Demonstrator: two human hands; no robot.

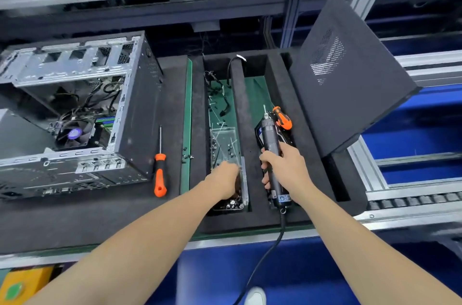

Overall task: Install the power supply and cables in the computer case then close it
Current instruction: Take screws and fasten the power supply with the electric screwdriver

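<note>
1. Nearest us, our left hand reaches into the clear screw box, fingers curled down among the loose screws; we cannot tell whether it pinches one (most likely it is fetching a fastener)
2. Our right hand is wrapped tight round the electric screwdriver, bit pointing away from us, its cord trailing back toward us, so the tool is ready once a screw is in hand
3. We count two orange-handled screwdrivers: one lying on the foam mat beside the case, one tucked in the tool slot just past the driver
4. Beyond the box, one bundle of spare cables sits in the same slot
5. Further off, one computer case lies open on its side at the left, fan and wiring showing, and one side panel leans upright at the right, so closing is not yet done
</note>
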